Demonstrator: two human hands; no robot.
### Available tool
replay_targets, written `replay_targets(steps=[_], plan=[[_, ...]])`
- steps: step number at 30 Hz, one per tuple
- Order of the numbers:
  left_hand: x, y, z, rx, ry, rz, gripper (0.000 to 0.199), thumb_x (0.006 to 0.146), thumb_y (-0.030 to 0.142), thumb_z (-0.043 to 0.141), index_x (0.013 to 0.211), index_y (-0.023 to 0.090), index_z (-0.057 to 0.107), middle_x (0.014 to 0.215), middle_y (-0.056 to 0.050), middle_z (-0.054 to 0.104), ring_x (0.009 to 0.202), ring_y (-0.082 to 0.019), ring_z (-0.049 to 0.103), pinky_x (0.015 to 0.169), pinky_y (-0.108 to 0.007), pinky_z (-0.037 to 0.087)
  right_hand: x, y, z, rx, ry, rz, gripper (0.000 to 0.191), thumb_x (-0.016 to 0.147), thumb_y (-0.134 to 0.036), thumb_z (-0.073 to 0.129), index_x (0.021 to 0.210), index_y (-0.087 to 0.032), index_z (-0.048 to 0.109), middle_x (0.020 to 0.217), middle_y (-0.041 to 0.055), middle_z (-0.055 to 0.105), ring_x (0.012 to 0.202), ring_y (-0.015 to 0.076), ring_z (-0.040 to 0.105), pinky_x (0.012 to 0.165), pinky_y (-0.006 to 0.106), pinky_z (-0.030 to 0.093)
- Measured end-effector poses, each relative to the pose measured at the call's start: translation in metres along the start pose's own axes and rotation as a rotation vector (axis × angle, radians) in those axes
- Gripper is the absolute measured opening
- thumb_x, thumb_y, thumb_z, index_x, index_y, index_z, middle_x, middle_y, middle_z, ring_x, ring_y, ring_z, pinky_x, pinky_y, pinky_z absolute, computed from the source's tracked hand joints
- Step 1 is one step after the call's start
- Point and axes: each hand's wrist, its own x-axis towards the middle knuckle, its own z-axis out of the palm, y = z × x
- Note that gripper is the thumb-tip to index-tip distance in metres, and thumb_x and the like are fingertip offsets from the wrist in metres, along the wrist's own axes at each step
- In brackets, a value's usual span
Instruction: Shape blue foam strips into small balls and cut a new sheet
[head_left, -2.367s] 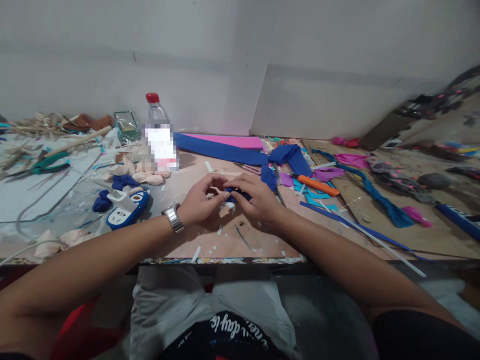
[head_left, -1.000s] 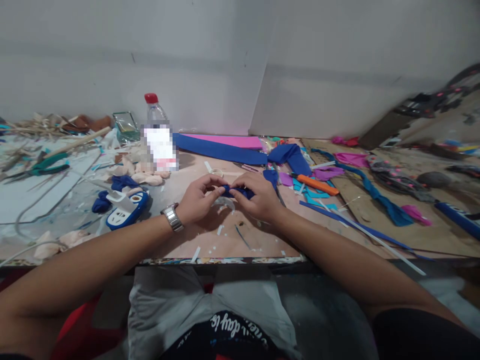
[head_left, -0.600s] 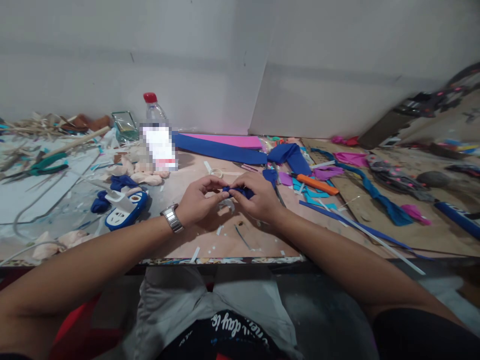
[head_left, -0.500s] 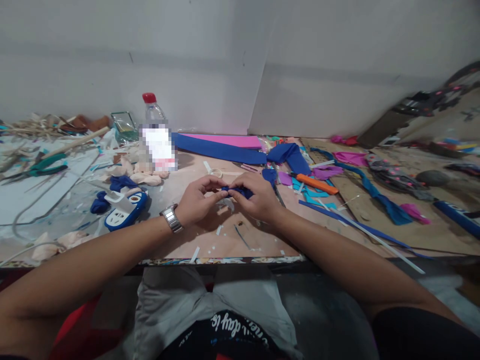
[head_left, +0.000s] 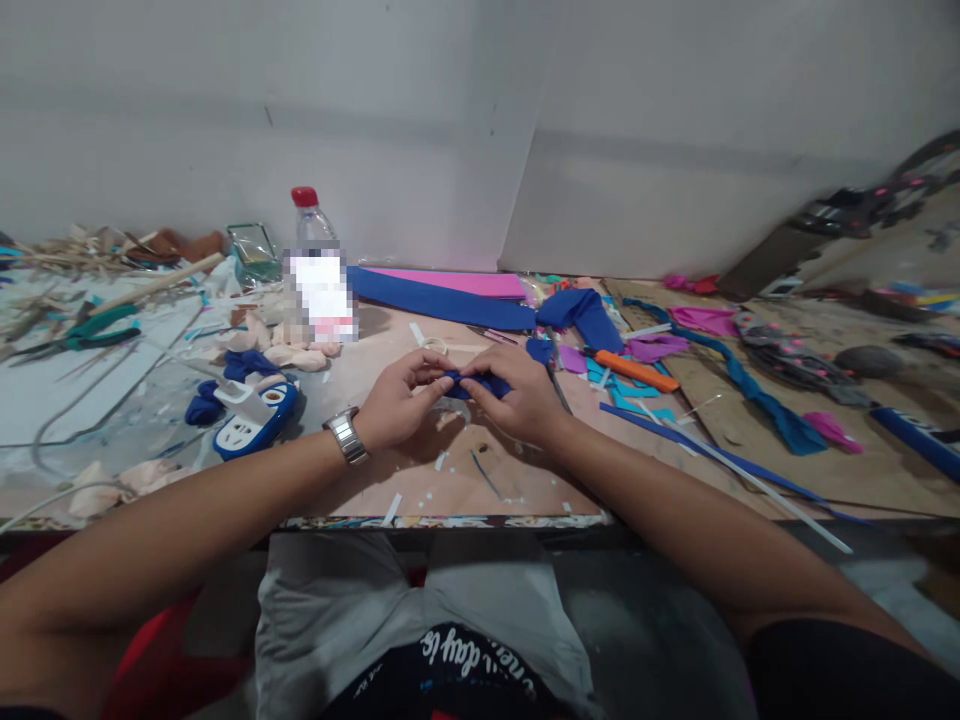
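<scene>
Both hands meet over the middle of the table, pinching one small piece of dark blue fabric (head_left: pixel 459 384). My left hand (head_left: pixel 401 398) holds its left end between thumb and fingers, a metal-banded watch (head_left: pixel 346 437) on the wrist. My right hand (head_left: pixel 517 393) is closed on the other end, with most of the cloth hidden behind its thumb and fingers. Just behind the hands lies a roll of pale tape (head_left: pixel 433 345). Beneath them, small white scraps and a thin dark strip (head_left: pixel 486 474) lie on the tabletop.
Left of my hands sit a blue-and-white power strip (head_left: pixel 255 420), crumpled blue cloth pieces, and green-handled pliers (head_left: pixel 105 328). A red-capped bottle (head_left: pixel 306 212) stands behind a phone (head_left: pixel 321 290). To the right lie an orange cutter (head_left: pixel 637 371), blue fabric strips (head_left: pixel 581 312) and a long white stick (head_left: pixel 765 490).
My hands keep their pinch on the blue fabric and have barely moved; its visible part between the thumbs looks slightly different. The whole view has shifted slightly.
</scene>
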Motion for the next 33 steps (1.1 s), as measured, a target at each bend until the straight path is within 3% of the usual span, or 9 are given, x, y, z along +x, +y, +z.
replay_targets(steps=[16, 33], plan=[[0.0003, 0.0025, -0.0009, -0.021, -0.017, 0.006, 0.035, 0.090, 0.046, 0.073, 0.107, 0.017, 0.066, 0.109, -0.010, 0.074, 0.098, -0.020, 0.073, 0.089, -0.032, 0.058, 0.0003, -0.0025, -0.0012, 0.023, -0.009, 0.036, 0.014, 0.096, -0.034, 0.065, 0.090, -0.022, 0.068, 0.090, 0.0063, 0.075, 0.087, 0.0229, 0.069, 0.087, 0.041, 0.050], [-0.0001, 0.0058, -0.0026, 0.098, 0.050, -0.066, 0.034, 0.086, 0.043, 0.076, 0.107, 0.016, 0.077, 0.108, -0.012, 0.079, 0.091, -0.022, 0.074, 0.086, -0.037, 0.060, -0.0011, -0.0014, 0.0011, 0.046, -0.017, 0.038, 0.009, 0.095, -0.030, 0.066, 0.092, -0.022, 0.068, 0.092, 0.0063, 0.075, 0.087, 0.0223, 0.068, 0.084, 0.039, 0.051]])
